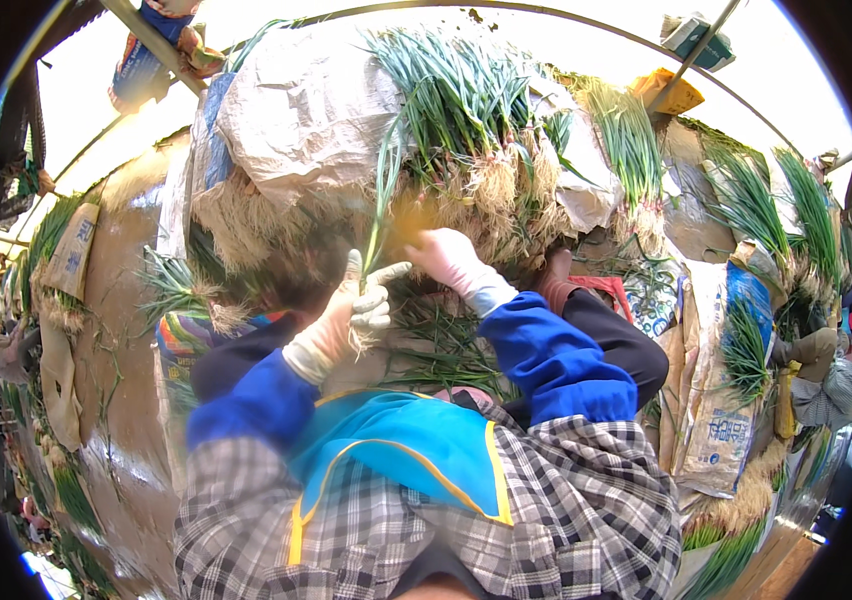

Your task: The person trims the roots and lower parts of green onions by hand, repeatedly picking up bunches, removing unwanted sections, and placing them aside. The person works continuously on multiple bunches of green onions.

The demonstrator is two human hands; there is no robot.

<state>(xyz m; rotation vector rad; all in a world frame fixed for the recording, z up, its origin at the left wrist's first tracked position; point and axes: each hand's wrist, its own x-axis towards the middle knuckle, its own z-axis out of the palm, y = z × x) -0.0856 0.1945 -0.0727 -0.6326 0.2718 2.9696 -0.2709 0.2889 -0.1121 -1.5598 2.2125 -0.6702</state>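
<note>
My left hand (pixel 355 306), in a pale glove with grey fingertips, is closed round the lower end of a green onion (pixel 381 202). Its leaves point away from me and its roots hang below the palm. My right hand (pixel 445 259), gloved too, is just to the right at about the same height, beside a blurred yellowish patch; whether it holds anything cannot be told. Beyond both hands lies a large pile of green onions (pixel 456 90) with pale roots, partly under a white woven sack (pixel 306 112). Loose green leaves (pixel 441 352) lie between my legs.
A small onion bunch (pixel 186 289) rests on a colourful sack at the left. More bunches (pixel 628 150) and printed sacks (pixel 718 427) lie to the right. Metal poles (pixel 156 45) cross the far side. Other people (pixel 831 390) are at both edges.
</note>
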